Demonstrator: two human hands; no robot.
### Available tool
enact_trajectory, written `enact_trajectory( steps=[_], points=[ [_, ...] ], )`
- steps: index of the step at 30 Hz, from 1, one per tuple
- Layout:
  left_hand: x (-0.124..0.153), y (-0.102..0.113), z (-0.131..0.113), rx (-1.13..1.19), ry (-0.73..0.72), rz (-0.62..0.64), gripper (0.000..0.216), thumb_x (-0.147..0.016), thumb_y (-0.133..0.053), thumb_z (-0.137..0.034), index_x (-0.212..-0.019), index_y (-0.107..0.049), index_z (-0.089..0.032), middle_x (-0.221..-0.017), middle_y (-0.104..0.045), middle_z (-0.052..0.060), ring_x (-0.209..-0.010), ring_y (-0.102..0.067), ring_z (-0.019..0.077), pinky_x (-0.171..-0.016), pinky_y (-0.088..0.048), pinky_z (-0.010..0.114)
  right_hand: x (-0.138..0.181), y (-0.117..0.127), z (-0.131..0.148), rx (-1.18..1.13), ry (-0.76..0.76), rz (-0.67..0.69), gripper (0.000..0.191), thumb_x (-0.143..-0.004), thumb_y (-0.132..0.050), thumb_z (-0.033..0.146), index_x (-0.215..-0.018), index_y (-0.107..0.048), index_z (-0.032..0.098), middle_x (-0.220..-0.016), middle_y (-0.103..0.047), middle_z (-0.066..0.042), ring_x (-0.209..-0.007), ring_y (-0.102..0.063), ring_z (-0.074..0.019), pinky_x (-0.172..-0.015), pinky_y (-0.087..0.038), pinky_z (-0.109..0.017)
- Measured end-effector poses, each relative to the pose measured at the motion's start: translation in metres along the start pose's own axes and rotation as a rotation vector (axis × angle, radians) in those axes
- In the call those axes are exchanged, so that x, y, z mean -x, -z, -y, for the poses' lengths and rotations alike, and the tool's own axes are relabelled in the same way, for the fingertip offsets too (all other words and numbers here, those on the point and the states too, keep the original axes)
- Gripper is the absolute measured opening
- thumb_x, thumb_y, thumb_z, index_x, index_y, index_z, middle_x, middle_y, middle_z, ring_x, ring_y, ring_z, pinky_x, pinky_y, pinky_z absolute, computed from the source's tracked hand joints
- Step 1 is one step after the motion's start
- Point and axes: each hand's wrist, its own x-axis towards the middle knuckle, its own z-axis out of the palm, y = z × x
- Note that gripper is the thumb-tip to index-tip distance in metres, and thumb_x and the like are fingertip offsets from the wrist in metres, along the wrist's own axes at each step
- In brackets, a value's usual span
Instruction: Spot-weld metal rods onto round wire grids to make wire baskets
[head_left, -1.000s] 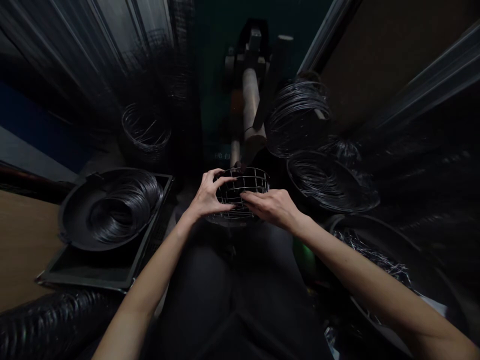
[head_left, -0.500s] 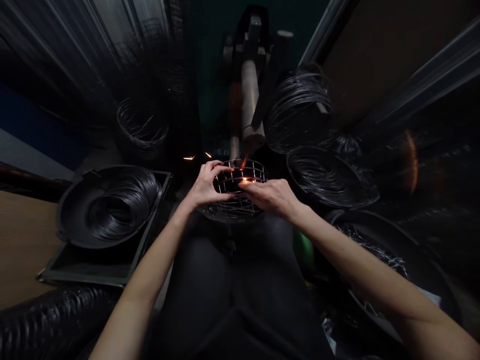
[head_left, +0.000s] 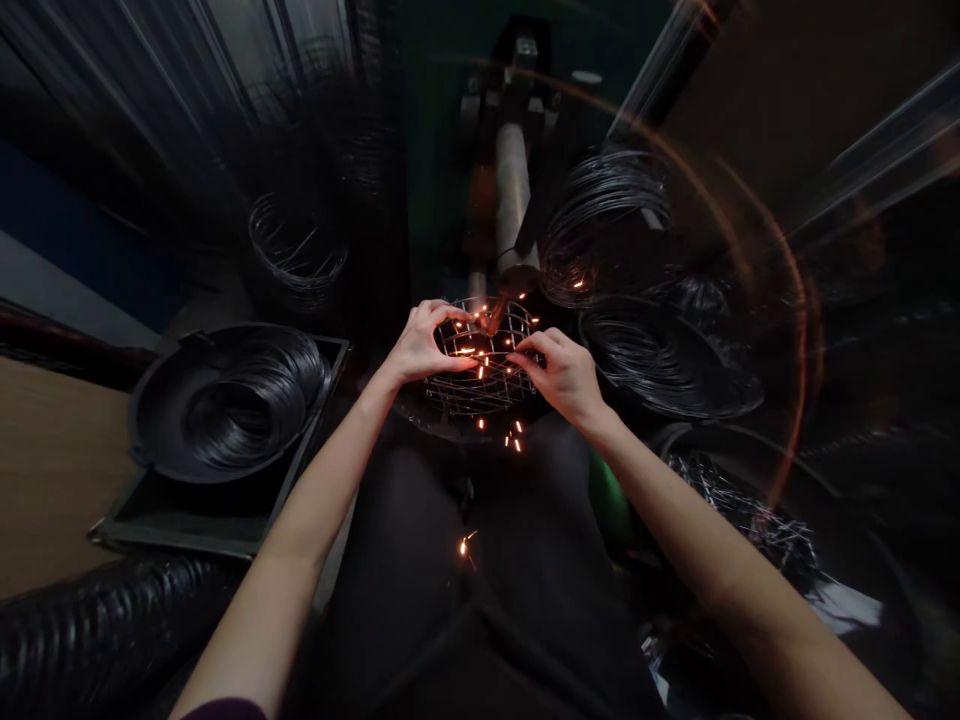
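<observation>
A wire basket (head_left: 480,390), a rounded grid of thin metal rods, sits between my hands at the tip of a welding machine's electrode (head_left: 496,315). My left hand (head_left: 424,345) grips its left side, thumb and fingers around the wires. At the right rim, my right hand (head_left: 559,370) pinches with thumb and fingertips; the wire there is too fine to tell apart from the basket. Bright orange sparks (head_left: 482,365) scatter over the basket and drop toward my lap. Above stands the machine's pale cylindrical arm (head_left: 514,190).
On the left, a black basin (head_left: 161,430) holds wire rings (head_left: 251,410) on a metal-framed stand (head_left: 180,540). More wire coils (head_left: 611,200) and a basin of rings (head_left: 637,345) are at right. Below them lies a container with short wire pieces (head_left: 742,500). A ribbed black hose (head_left: 112,630) runs lower left.
Sparks have burst out around the basket and over my lap. My right hand has shifted to the right rim, its fingers now raised in a pinch. The view has moved slightly.
</observation>
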Motion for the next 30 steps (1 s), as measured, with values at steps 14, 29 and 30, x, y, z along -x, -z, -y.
enact_trajectory(
  steps=[14, 29, 30],
  points=[
    [-0.013, -0.001, 0.036, 0.124, -0.018, -0.075, 0.108, -0.055, -0.088, -0.058, -0.144, -0.037, -0.025, -0.149, -0.04, 0.013, -0.138, -0.04, 0.0343, -0.117, -0.032, 0.051, 0.005, 0.021, -0.004, -0.24, -0.385, -0.054, 0.039, -0.093, -0.049, 0.05, -0.094, -0.073, 0.019, -0.086, -0.065, -0.007, -0.078, -0.06, -0.0187, -0.076, -0.048, -0.032],
    [0.05, -0.039, 0.084, 0.352, 0.107, -0.171, 0.132, -0.048, -0.089, -0.056, -0.15, -0.011, -0.028, -0.144, -0.033, 0.018, -0.135, -0.043, 0.0355, -0.111, -0.039, 0.058, 0.174, 0.019, -0.048, -0.363, -0.393, 0.649, 0.029, -0.087, -0.047, 0.042, -0.089, -0.068, 0.022, -0.092, -0.071, -0.009, -0.086, -0.068, -0.0219, -0.081, -0.054, -0.036],
    [0.053, -0.04, 0.082, 0.36, 0.115, -0.178, 0.128, -0.051, -0.088, -0.057, -0.149, -0.011, -0.028, -0.142, -0.035, 0.017, -0.134, -0.043, 0.0346, -0.11, -0.04, 0.058, 0.169, 0.022, -0.047, -0.408, -0.433, 0.647, 0.03, -0.087, -0.048, 0.043, -0.094, -0.068, 0.022, -0.089, -0.071, -0.008, -0.082, -0.068, -0.0215, -0.078, -0.055, -0.035]
  ],
)
